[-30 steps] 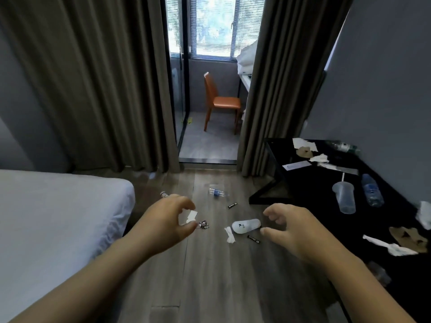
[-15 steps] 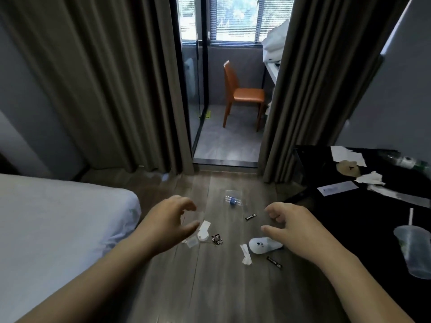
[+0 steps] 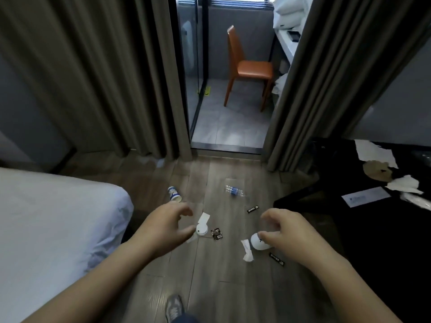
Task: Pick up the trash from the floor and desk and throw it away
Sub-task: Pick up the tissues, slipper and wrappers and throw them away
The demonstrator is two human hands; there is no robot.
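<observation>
Both hands reach forward over the floor (image 3: 221, 287) with nothing in them. The left hand (image 3: 165, 226) has its fingers loosely curled, thumb and forefinger apart. Its thumb tip lies in line with a white lid (image 3: 201, 229), but whether they touch cannot be told. The right hand (image 3: 286, 231) is likewise loosely curled and holds nothing. It partly covers a white cup (image 3: 257, 242) that lies on its side, and contact there cannot be told either.

The rest of the floor trash lies between and beyond the hands. A white slip (image 3: 203, 217) lies against the lid's far side and a dark wrapper (image 3: 216, 234) just to its right. A crumpled tissue (image 3: 247, 250) lies just left of the cup, and a near sachet (image 3: 276, 258), black, lies below the cup. A far sachet (image 3: 252, 209) lies near the right fingertips, a bottle (image 3: 234, 191) on its side beyond it, and a can (image 3: 174, 194) near the bed (image 3: 58, 217).

On the right, the black desk (image 3: 373, 229) carries torn paper (image 3: 375, 152), a brown scrap (image 3: 376, 171), white wads (image 3: 403, 184) and a card (image 3: 365, 197). A shoe (image 3: 173, 307) shows at the bottom edge. Past the curtains (image 3: 105, 78) stands an orange chair (image 3: 249, 68).
</observation>
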